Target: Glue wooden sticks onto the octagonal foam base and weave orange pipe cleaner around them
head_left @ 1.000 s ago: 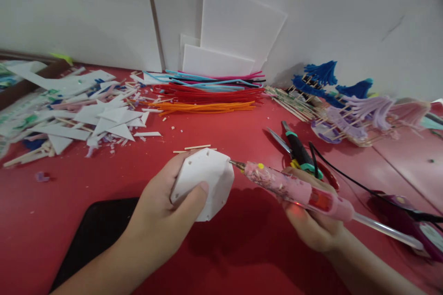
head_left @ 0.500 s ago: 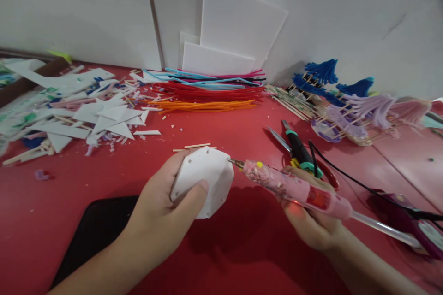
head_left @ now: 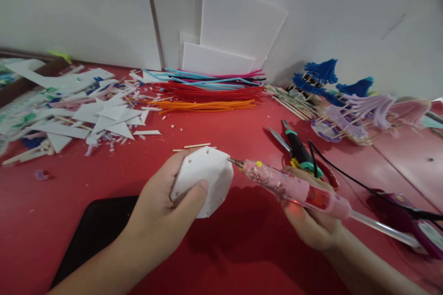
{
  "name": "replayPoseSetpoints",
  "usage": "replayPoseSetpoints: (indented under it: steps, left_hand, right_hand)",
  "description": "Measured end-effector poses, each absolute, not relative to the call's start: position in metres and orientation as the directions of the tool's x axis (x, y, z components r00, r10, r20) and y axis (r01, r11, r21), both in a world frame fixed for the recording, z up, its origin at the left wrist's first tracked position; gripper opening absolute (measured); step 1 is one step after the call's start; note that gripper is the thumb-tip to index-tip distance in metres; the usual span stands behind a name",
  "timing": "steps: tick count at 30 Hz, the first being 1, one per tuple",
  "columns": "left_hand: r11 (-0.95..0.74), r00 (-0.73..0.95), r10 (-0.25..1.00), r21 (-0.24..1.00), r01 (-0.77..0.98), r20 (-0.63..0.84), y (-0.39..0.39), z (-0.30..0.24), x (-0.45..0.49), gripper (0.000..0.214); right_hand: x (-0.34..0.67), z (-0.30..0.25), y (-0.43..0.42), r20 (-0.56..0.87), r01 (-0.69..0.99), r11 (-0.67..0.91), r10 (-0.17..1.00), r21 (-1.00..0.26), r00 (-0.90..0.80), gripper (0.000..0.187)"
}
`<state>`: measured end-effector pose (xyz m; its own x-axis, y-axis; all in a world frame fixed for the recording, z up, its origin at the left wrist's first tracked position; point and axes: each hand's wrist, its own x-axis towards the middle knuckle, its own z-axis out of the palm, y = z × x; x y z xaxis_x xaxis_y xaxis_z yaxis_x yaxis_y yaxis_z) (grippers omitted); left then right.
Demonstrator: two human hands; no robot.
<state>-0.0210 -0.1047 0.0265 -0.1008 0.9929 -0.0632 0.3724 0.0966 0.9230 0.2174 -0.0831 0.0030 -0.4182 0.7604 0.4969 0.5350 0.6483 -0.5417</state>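
Observation:
My left hand (head_left: 162, 209) grips a white many-sided foam piece (head_left: 207, 175) with small holes along its rim, thumb pressed on its face. My right hand (head_left: 308, 221) is wrapped round a pink glue gun (head_left: 294, 189) with a clear glue stick out the back. The gun's metal tip (head_left: 234, 162) touches the right edge of the foam piece. Both are held just above the red table (head_left: 242, 249).
A black flat thing (head_left: 97, 230) lies under my left forearm. Pliers and cutters (head_left: 297, 150) and a black cord (head_left: 349, 177) lie right of the gun. White foam scraps (head_left: 100, 120) at left, coloured pipe cleaners (head_left: 207, 94) and white boards (head_left: 235, 32) at back, tasselled stick crafts (head_left: 346, 106) at right.
Almost nothing has changed; the glue gun tip has stayed at the foam piece's right edge, with only a slight shift of the view.

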Motion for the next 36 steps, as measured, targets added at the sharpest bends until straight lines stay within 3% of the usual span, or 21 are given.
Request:
replayPoseSetpoints:
  steps: [10, 16, 19, 22, 26, 30, 33, 36]
  left_hand:
    - [0.048, -0.063, 0.998, 0.928, 0.368, -0.027, -0.104, 0.023, -0.024, 0.036]
    - [-0.011, -0.051, 0.998, 0.905, 0.426, 0.036, -0.106, 0.021, -0.024, 0.035]
    - [-0.019, -0.051, 0.998, 0.914, 0.404, 0.043, -0.106, 0.019, -0.023, 0.036]
    - [0.089, -0.198, 0.979, 0.978, 0.188, -0.051, -0.1, 0.018, -0.024, 0.035]
    - [0.042, -0.389, 0.904, 0.945, -0.326, -0.175, -0.086, 0.021, -0.027, 0.027]
    - [-0.015, -0.478, 0.82, 0.821, -0.57, -0.316, -0.075, 0.027, -0.032, 0.021]
    - [-0.028, -0.492, 0.795, 0.789, -0.614, -0.354, -0.073, 0.027, -0.035, 0.022]
    - [-0.086, -0.494, 0.812, 0.775, -0.627, -0.31, -0.073, 0.026, -0.037, 0.024]
  right_hand:
    - [0.22, 0.001, -0.082, 0.487, 0.485, 0.665, 0.747, -0.568, -0.453, 0.011]
    - [0.216, 0.003, -0.082, 0.532, 0.558, 0.683, 0.725, -0.471, -0.439, 0.015]
    - [0.22, -0.003, -0.078, 0.511, 0.663, 0.573, 0.798, -0.481, -0.319, 0.014]
    - [0.227, -0.01, -0.064, 0.404, 0.774, 0.428, 0.882, -0.466, -0.244, 0.022]
    - [0.233, -0.013, -0.043, 0.27, 0.884, 0.441, 0.88, -0.153, -0.392, 0.039]
    - [0.225, -0.001, -0.037, 0.252, 0.931, 0.363, 0.897, 0.045, -0.362, 0.043]
    - [0.201, 0.015, -0.04, 0.362, 0.892, 0.451, 0.829, 0.016, -0.425, 0.036]
    - [0.169, 0.025, -0.044, 0.236, 0.653, 0.747, 0.662, -0.124, -0.712, 0.021]
